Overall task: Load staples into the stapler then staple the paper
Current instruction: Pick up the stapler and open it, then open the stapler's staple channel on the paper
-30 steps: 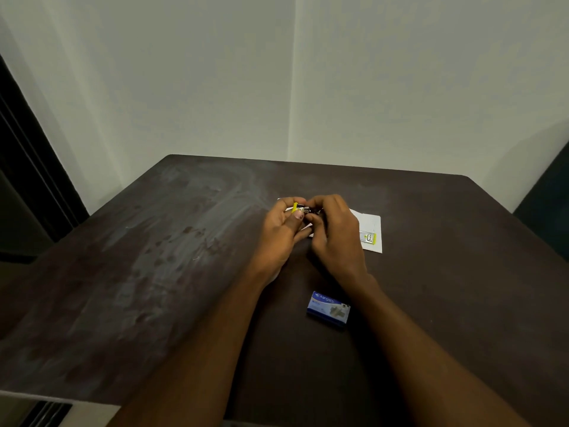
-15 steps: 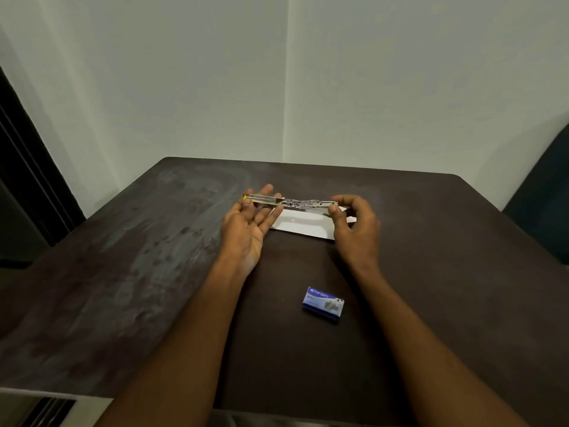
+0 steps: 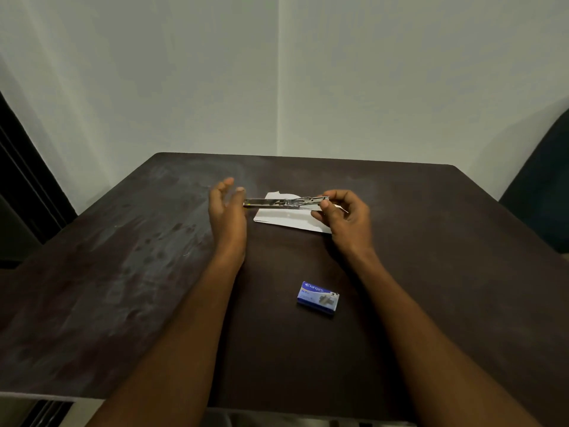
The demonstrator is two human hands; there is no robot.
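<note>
A small metal stapler (image 3: 286,202) is swung open into one long flat strip, held level above the table. My right hand (image 3: 346,220) pinches its right end between thumb and fingers. My left hand (image 3: 227,211) is at the strip's left end with fingers straight and spread; whether it touches the tip I cannot tell. Beneath the stapler lies a white sheet of paper (image 3: 289,218). A blue box of staples (image 3: 318,298) sits closed on the table nearer to me, between my forearms.
The dark brown table (image 3: 123,272) has a smudged, dusty left half. White walls meet in a corner behind it. A dark chair back (image 3: 545,192) stands at the right edge, and a dark door frame is on the left.
The stapler went from folded between both hands to fully unfolded. My hands moved apart; the left one has let go and its fingers have straightened, while the right keeps its pinch.
</note>
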